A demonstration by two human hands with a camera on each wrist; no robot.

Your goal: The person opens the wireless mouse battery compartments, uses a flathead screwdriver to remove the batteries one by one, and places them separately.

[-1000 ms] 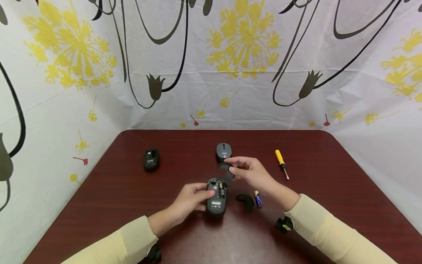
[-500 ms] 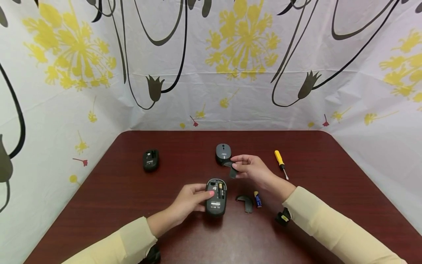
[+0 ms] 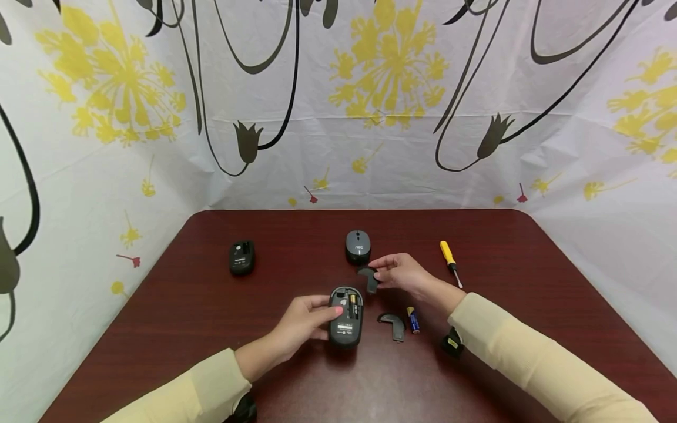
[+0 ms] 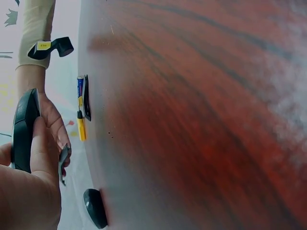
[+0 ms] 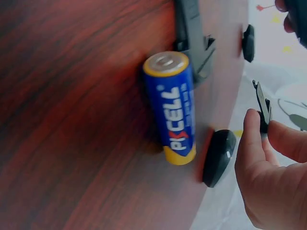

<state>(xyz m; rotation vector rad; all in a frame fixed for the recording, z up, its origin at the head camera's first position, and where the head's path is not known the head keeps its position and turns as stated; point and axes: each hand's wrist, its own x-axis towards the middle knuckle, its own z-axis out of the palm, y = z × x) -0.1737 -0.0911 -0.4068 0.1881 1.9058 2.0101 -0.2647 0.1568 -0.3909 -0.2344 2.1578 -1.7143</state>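
My left hand (image 3: 301, 323) grips a dark computer mouse (image 3: 345, 332), its underside facing up and its battery bay uncovered. A battery (image 3: 353, 306) with a gold end lies in that bay. To the right and a little farther back, my right hand (image 3: 404, 275) pinches a curved dark battery cover (image 3: 371, 283) between thumb and fingers, held above the table. The right wrist view shows this cover (image 5: 263, 103) edge-on at the fingertips. A second cover (image 3: 398, 330) of like shape lies on the table, right of the held mouse. Beside it is a blue and yellow battery (image 3: 413, 321).
Behind the right hand a grey mouse (image 3: 358, 245) stands upright on the dark red table (image 3: 296, 235). Another mouse (image 3: 242, 257) lies underside up at the back left. A yellow-handled screwdriver (image 3: 448, 254) lies at the back right. A patterned cloth (image 3: 317, 141) hangs behind the table.
The right hand has drawn the cover away from the held mouse to the right, then turned it and brought it slightly lower. The left hand and its mouse stay nearly in place.
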